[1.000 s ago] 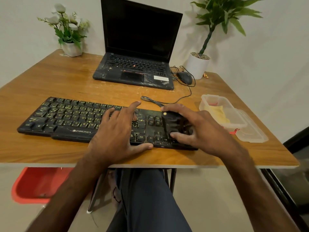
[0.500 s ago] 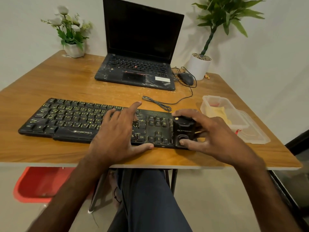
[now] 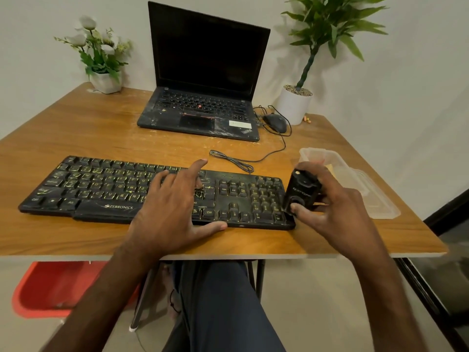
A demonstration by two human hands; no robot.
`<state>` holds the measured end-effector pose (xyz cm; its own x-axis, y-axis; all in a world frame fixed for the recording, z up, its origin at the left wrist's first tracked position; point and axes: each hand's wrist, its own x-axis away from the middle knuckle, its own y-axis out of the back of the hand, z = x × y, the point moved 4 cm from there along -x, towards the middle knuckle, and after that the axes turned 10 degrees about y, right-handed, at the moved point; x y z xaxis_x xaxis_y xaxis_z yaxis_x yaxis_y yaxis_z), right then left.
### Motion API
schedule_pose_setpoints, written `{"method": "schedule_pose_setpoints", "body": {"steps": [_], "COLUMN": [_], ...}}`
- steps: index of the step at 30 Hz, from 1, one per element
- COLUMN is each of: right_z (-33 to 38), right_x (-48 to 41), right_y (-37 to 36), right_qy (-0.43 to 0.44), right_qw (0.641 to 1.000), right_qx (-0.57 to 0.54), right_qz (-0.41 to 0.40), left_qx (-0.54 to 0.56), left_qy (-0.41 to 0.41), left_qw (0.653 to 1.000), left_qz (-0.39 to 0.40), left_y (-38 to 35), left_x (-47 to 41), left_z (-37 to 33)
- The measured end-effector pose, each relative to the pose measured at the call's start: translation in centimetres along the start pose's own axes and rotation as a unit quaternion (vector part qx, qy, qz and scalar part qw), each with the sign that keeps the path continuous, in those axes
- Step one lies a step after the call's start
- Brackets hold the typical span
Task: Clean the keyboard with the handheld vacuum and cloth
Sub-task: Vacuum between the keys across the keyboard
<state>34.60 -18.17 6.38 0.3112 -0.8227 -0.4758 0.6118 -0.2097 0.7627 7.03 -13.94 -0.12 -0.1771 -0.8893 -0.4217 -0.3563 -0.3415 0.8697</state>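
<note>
Gripping vacuum [image 3: 301, 192]: right hand [image 3: 340, 214], beside keyboard [image 3: 101, 189]

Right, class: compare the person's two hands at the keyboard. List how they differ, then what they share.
The left hand lies flat and spread; the right hand curls. The left hand holds nothing, resting on the keyboard; the right hand grips the handheld vacuum. The left hand sits mid-keyboard; the right hand at its right end. Both are bare.

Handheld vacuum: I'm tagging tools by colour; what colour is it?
The handheld vacuum is black with a pale dot on top; head view.
</note>
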Motion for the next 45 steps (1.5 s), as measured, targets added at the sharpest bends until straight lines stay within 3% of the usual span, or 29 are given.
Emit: {"method": "schedule_pose_setpoints", "body": {"steps": [4, 8, 11, 13, 15, 19, 22, 38, 41, 45], "right_z": [0.6, -0.5, -0.1, 0.0, -0.5, -1.1, -1.3, -0.2, 0.5, 2.2], "right_x": [1.4, 1.3, 1.2, 1.0, 0.7, 0.5, 0.6, -0.1, -0.1, 0.2], "right_y": [-0.6, 0.3, -0.6, -1.1, -1.6, -2.9, -3.6, -3.9, -3.7, -4.3], "right_qy": [-0.004, -0.043, -0.049, -0.08, -0.131, -0.207, -0.231, -0.198, -0.147, -0.029], "right_qw": [0.998, 0.997, 0.99, 0.956, 0.899, 0.841, 0.824, 0.844, 0.888, 0.969], "right_qx": [-0.059, -0.045, -0.118, -0.255, -0.376, -0.454, -0.471, -0.444, -0.388, -0.223], "right_qz": [0.012, -0.05, -0.064, -0.121, -0.181, -0.21, -0.213, -0.225, -0.197, -0.101], "left_qx": [0.002, -0.004, 0.001, 0.003, 0.007, 0.009, 0.008, 0.01, 0.005, 0.005], "left_qy": [0.001, -0.005, -0.007, -0.008, -0.006, -0.006, -0.006, -0.01, -0.008, -0.006], "left_qw": [1.0, 1.0, 1.0, 1.0, 1.0, 1.0, 1.0, 1.0, 1.0, 1.0], "left_qz": [0.002, 0.0, -0.005, -0.008, -0.008, -0.004, -0.006, -0.013, -0.01, -0.005], "left_y": [0.0, 0.0, 0.0, 0.0, 0.0, -0.1, -0.2, -0.1, -0.2, -0.2], "left_x": [0.0, 0.0, 0.0, 0.1, 0.1, 0.1, 0.1, 0.1, 0.1, 0.0], "left_z": [0.0, 0.0, 0.0, 0.0, 0.0, 0.1, 0.1, 0.1, 0.1, 0.1]}}
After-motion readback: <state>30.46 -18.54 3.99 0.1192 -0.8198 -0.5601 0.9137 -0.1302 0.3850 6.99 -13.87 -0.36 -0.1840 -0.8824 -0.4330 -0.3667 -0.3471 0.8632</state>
